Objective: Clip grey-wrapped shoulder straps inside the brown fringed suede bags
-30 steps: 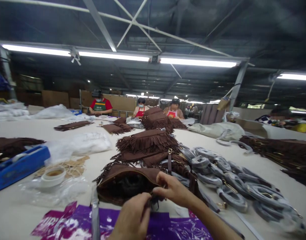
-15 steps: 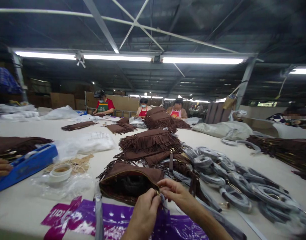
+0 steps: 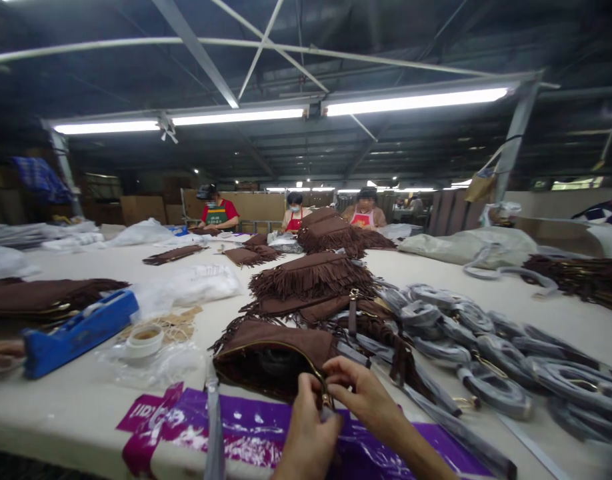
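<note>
A brown fringed handbag (image 3: 281, 340) lies right in front of me, its zipped mouth gaping and its inside dark. Both my hands work at the bag's right end. My left hand (image 3: 309, 427) is closed in a pinch by a gold-coloured metal clasp (image 3: 327, 399), its thumb over the lower part. From the right, my right hand (image 3: 361, 393) pinches the corner of the bag with bent fingers just above the clasp. Some of the clasp is hidden by my fingers. Under them lies a purple plastic bag (image 3: 246, 427), and a grey-wrapped strap (image 3: 215, 420) hangs at the handbag's left end.
More fringed bags (image 3: 311, 280) are piled behind. Grey-wrapped straps (image 3: 486, 353) lie coiled on the right. To the left are a blue tape dispenser (image 3: 81, 337), a tape roll (image 3: 145, 339) and another person's hand (image 3: 3, 353). Several people sit across the white table (image 3: 181, 360).
The view has shifted, so the table's contents appear further right. My hands stay at the bag's right end, and the clasp shows more clearly. The other person's hand has drawn away from the tape dispenser.
</note>
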`<state>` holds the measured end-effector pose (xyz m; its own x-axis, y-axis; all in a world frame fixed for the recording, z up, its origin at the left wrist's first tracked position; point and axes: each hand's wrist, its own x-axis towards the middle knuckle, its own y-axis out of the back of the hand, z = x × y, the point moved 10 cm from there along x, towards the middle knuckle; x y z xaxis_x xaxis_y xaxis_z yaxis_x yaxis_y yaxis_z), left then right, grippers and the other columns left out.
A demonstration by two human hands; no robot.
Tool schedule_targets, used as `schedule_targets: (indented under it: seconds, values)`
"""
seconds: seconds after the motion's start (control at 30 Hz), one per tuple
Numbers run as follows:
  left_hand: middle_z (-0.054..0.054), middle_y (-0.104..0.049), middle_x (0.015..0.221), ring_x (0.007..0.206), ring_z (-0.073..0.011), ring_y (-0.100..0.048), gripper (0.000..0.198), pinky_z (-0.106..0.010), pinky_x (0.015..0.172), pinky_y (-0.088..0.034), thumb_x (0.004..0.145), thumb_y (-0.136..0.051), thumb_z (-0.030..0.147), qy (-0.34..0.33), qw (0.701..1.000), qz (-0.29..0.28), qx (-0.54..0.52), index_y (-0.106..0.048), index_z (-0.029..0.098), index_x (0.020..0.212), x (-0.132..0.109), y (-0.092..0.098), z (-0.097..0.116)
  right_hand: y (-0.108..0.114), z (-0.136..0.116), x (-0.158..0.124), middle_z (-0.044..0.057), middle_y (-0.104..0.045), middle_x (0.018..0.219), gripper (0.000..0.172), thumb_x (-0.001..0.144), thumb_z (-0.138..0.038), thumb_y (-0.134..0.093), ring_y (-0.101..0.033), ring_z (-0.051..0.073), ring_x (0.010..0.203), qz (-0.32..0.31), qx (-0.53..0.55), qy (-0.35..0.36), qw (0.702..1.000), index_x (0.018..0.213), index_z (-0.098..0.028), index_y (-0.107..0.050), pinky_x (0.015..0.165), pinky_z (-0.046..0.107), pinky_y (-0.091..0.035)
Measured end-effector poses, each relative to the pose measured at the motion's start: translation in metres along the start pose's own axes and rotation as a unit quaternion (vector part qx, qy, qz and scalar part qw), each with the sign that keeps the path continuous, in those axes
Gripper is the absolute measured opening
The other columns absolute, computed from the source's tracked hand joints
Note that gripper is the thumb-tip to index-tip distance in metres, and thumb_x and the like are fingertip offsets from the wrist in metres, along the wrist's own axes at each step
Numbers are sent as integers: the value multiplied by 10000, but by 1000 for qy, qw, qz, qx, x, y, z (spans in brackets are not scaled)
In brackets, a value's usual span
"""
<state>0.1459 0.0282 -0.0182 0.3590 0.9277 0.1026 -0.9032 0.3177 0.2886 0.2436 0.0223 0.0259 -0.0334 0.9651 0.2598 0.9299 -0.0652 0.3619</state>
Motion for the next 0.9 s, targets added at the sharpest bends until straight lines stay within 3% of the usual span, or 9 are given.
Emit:
schedule_targets:
  seconds: [0.07, 0.2, 0.33, 0.43, 0.5, 0.67, 0.77, 0.83, 0.9]
  values:
    - [-88, -627, 1001, 975, -245, -621, 253, -335, 836, -469, 780, -522, 59, -6, 983, -26, 183, -480, 195, 989, -6, 0, 15, 1, 7, -4, 43, -737, 877, 275, 766, -283, -565, -698, 235, 866, -10, 3, -3, 1000, 1007, -182, -651, 775, 342, -531]
    - [-244, -622, 1134, 1026, -383, -635, 332, -488, 816, -494, 849, -391, 45, 28, 899, -101, 424, -584, 99, 1114, -12, 1, 31, -8, 19, -18, 106, -716, 1136, 529, 740, -285, -573, -665, 267, 1063, -63, 39, -15, 997, 1258, -175, -589, 969, 408, -502]
    - [-248, -683, 1007, 940, -383, -670, 320, -475, 771, -522, 800, -469, 62, -34, 879, -153, 451, -641, 79, 1069, -10, -5, 53, -25, 23, -28, 133, -661, 1264, 668, 771, -329, -572, -634, 285, 1143, -108, -20, -8, 994, 1409, -159, -469, 963, 389, -515]
    - [-227, -695, 1003, 861, -335, -695, 286, -419, 726, -544, 819, -491, 110, -119, 865, -182, 452, -641, 94, 1062, -9, -11, 71, -20, 22, -29, 129, -656, 1274, 581, 840, -328, -467, -607, 290, 1186, -27, -106, 48, 993, 1404, -187, -480, 977, 392, -494]
    - [-223, -703, 967, 811, -334, -702, 276, -404, 682, -548, 799, -540, 119, -136, 854, -178, 470, -635, 86, 1056, -7, -7, 79, -17, 23, -29, 123, -663, 1265, 543, 890, -322, -372, -636, 280, 1144, 8, -127, 64, 990, 1413, -208, -464, 938, 380, -508]
    - [-220, -713, 920, 832, -350, -696, 319, -399, 681, -532, 797, -557, 79, -179, 832, -160, 501, -603, 82, 1113, -3, -2, 108, -14, 7, -18, 84, -752, 849, 568, 925, -418, -334, -710, 272, 749, -8, -191, 36, 981, 1436, -190, -430, 644, 326, -518]
    - [-186, -715, 945, 880, -327, -692, 329, -383, 734, -523, 813, -534, 72, -138, 834, -120, 521, -569, 119, 1137, 16, 24, 116, 3, -13, -4, -13, -636, 627, 679, 893, -441, -347, -626, 235, 584, 22, -185, 5, 983, 1506, -156, -288, 551, 308, -458]
    - [-188, -708, 958, 908, -325, -684, 339, -398, 766, -513, 823, -484, 44, -102, 839, -76, 529, -540, 121, 1149, 34, 57, 115, 16, -17, 6, -54, -543, 566, 708, 869, -414, -330, -576, 217, 550, 28, -176, -11, 984, 1521, -152, -239, 541, 306, -430]
    - [-226, -693, 970, 922, -341, -676, 352, -441, 782, -502, 830, -406, 2, -74, 840, -29, 537, -519, 96, 1150, 49, 103, 109, 37, -11, 11, -67, -489, 554, 696, 856, -381, -312, -558, 209, 564, 54, -186, -25, 981, 1517, -174, -253, 572, 313, -420]
